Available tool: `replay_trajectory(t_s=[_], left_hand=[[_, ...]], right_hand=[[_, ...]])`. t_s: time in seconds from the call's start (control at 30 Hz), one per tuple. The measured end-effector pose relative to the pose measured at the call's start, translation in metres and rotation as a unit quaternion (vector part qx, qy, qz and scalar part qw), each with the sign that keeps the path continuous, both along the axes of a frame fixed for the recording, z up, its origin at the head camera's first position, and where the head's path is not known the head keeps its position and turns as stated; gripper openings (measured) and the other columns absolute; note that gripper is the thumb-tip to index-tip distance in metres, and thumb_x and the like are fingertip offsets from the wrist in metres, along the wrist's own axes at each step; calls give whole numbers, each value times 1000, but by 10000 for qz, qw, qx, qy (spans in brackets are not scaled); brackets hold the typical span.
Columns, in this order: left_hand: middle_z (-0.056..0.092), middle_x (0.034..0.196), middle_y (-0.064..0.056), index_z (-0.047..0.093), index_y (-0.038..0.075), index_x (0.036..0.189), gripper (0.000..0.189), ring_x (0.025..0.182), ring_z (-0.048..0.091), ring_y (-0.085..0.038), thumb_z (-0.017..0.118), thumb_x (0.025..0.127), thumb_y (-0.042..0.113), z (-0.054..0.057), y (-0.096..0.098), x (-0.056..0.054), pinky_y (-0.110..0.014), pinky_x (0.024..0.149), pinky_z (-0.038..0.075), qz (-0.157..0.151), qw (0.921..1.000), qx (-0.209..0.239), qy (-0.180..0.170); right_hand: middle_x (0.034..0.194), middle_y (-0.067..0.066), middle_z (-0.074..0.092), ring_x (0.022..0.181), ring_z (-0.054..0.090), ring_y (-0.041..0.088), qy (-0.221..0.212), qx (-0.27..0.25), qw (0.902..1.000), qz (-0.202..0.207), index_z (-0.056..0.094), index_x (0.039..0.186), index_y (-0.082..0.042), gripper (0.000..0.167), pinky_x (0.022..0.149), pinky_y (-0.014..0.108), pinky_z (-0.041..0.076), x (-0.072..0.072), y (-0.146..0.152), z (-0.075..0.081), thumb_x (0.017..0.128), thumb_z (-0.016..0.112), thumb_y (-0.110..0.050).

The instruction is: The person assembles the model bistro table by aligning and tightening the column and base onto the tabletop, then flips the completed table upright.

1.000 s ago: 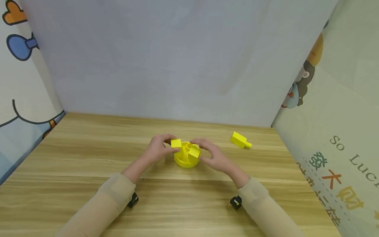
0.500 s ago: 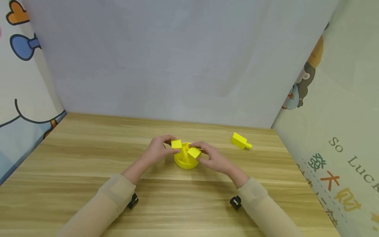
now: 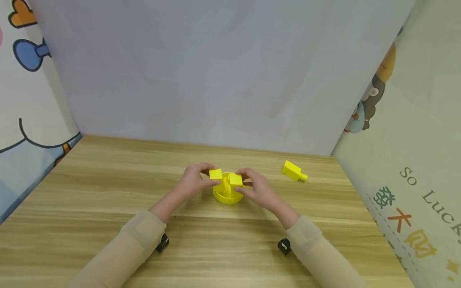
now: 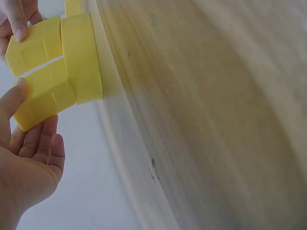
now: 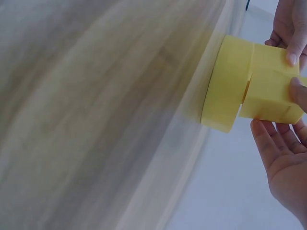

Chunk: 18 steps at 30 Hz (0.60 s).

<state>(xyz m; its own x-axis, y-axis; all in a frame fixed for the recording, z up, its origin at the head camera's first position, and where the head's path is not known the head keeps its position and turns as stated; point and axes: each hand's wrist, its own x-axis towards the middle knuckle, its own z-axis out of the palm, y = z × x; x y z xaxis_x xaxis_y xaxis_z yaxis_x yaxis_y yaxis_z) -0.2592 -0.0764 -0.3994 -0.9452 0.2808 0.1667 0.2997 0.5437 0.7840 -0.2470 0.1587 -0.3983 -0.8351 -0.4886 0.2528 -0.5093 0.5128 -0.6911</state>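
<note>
A round yellow dish-like base with a raised ring inside stands on the wooden table. Over its left side, my left hand pinches a yellow rectangular block between thumb and fingers. My right hand likewise grips a second yellow block over the right side. From the left wrist view, both blocks stand upright at the rim of the base, a thin gap between them. The right wrist view shows the right block slightly tilted against the base. Their lower ends are hidden.
Another yellow block with a ridged knob at one end lies to the right on the table. A grey cloth hangs behind the table's back edge, with printed sheets at both sides.
My right hand has closed its thumb and fingers on the right block and turned it, so its top is now squarer and slightly farther back. The left hand stays on its block.
</note>
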Motion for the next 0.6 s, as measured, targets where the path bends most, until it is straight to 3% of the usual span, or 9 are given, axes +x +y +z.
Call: replay_trajectory(t_s=[0.23, 0.6], left_hand=[[66, 105, -9, 63, 6, 119, 45, 100, 60, -29, 76, 80, 24, 3, -1, 0, -33, 76, 51, -2, 10000, -19, -1], [66, 105, -8, 63, 7, 119, 45, 100, 61, -27, 77, 80, 26, 2, -1, 0, -36, 81, 52, -35, 10000, -9, -60]], right_hand=[[99, 7, 61, 89, 59, 19, 102, 231, 9978, -615, 53, 110, -4, 39, 74, 27, 56, -2, -8, 4, 80, 76, -15], [92, 7, 54, 80, 50, 20, -499, 205, 9908, -1245, 47, 101, -7, 41, 66, 27, 46, -2, -16, 4, 79, 78, -22]])
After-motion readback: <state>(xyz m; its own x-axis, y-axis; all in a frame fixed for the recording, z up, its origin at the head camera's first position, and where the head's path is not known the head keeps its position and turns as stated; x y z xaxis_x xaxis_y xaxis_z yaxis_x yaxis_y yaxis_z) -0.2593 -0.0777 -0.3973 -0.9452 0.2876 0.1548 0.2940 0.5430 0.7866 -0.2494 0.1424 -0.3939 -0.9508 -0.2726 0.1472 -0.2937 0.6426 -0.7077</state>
